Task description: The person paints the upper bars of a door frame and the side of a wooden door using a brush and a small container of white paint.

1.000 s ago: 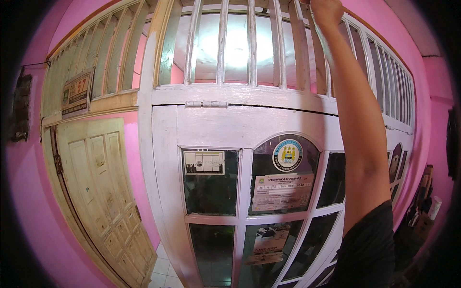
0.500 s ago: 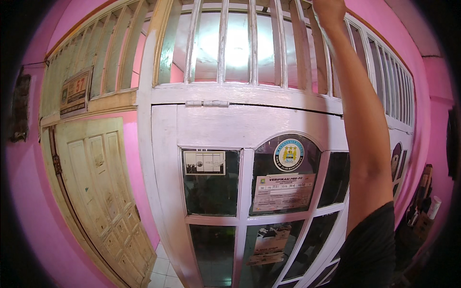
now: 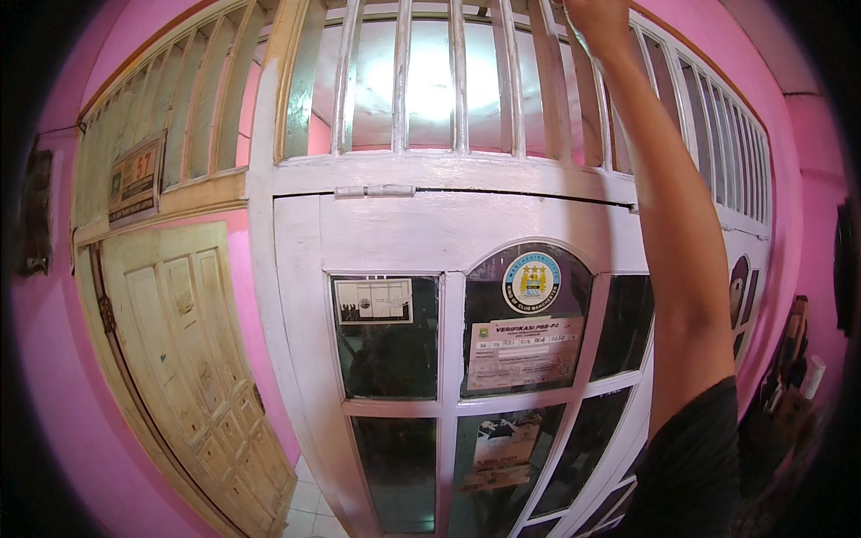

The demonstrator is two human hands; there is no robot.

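From my end: right hand (image 3: 599,18) raised high on the right, cut by the top edge. Can't tell if its grip is spread, pressed together or pinching something; contact unclear too. Nearest thing is the row of slats (image 3: 550,85), upright above the white rail (image 3: 448,170). Below the rail I've got a white door (image 3: 377,229) with dark panes, a hinge (image 3: 375,191) at its top, a round sticker (image 3: 530,282) over a printed sheet (image 3: 523,354). Yellowish door (image 3: 184,305) at left.
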